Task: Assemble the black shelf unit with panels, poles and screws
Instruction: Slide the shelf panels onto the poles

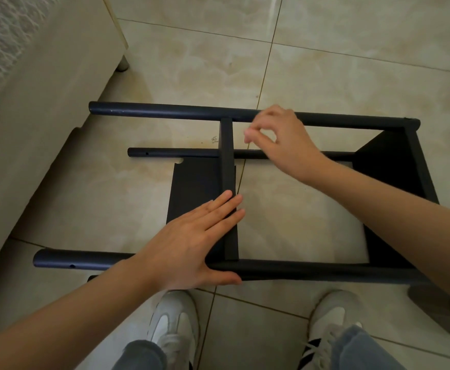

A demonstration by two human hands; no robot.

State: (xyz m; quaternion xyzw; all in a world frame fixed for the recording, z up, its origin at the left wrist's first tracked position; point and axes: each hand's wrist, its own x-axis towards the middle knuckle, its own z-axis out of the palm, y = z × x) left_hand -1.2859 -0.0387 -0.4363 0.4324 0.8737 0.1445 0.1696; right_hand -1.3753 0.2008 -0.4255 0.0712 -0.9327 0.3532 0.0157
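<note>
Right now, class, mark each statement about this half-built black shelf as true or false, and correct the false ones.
1. The left hand lies flat on the middle panel. True.
2. The shelf unit stands upright. False: it lies on its side on the tiled floor.
3. The right hand is at the far pole, with its fingers curled. True.
4. No panel is fitted at the poles' right end. False: an end panel sits there.
</note>
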